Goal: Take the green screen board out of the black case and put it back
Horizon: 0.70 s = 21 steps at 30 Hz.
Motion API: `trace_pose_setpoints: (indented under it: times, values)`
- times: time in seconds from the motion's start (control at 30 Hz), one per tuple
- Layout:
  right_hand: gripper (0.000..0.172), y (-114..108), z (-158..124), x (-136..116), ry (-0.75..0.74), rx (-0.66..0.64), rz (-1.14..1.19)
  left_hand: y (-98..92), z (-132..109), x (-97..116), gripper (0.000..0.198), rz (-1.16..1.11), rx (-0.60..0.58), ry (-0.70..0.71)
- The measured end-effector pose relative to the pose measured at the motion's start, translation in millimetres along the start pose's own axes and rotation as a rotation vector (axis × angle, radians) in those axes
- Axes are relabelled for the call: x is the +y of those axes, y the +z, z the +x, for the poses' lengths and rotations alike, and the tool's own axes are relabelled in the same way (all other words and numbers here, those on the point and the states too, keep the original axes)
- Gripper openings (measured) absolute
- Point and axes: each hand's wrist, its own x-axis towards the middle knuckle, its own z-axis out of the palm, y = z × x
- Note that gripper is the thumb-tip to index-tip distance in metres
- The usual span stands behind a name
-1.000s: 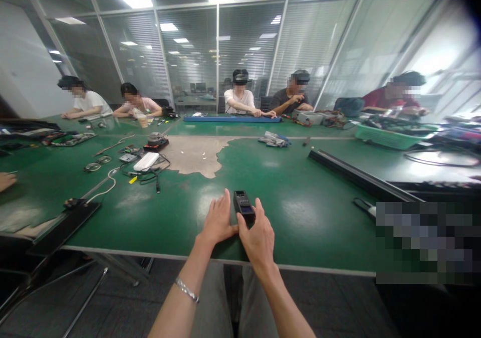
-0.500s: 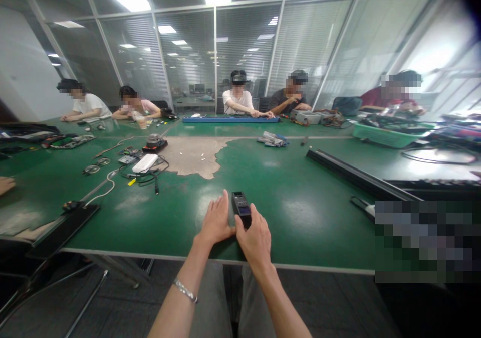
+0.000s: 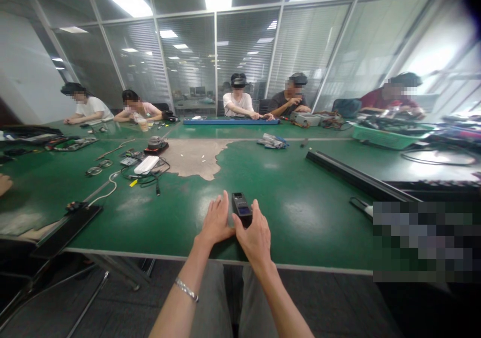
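Observation:
A small black box-shaped device [image 3: 241, 205] with a display and buttons on its top lies on the green table [image 3: 296, 227], close to the front edge. To its left rests my left hand [image 3: 218, 220], edge down, fingers stretched out and thumb pointing right; it holds nothing. My right hand [image 3: 254, 235] stands at the device's near right corner, with thumb and forefinger apart on either side of its near end. Whether the right fingers touch the device I cannot tell. The right hand hides part of the device's near end.
A white adapter [image 3: 146, 165] with black cables lies left of centre. A long black bar [image 3: 356, 175] stretches across the right side. Further back are grey-white gloves [image 3: 272, 141], a green basket [image 3: 391, 135] of parts and a blue bar [image 3: 231, 121]. Several people sit across the table.
My right hand's fingers have lifted and spread away from the device's right side. The left hand and the device stay in place.

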Motion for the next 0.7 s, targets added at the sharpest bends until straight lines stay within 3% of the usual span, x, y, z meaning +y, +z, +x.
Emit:
trace_pose_setpoints:
  times: [0.23,0.7]
  values:
    - [0.070,-4.1,3.4,-7.5,0.063,-0.078,-0.043,-2.3,-0.1,1.4,0.107,-0.005,-0.019,0.004]
    - [0.072,-1.8,0.6,-16.8,0.091,-0.094,-0.142,-6.2,0.1,3.3,0.108,-0.032,-0.035,0.010]
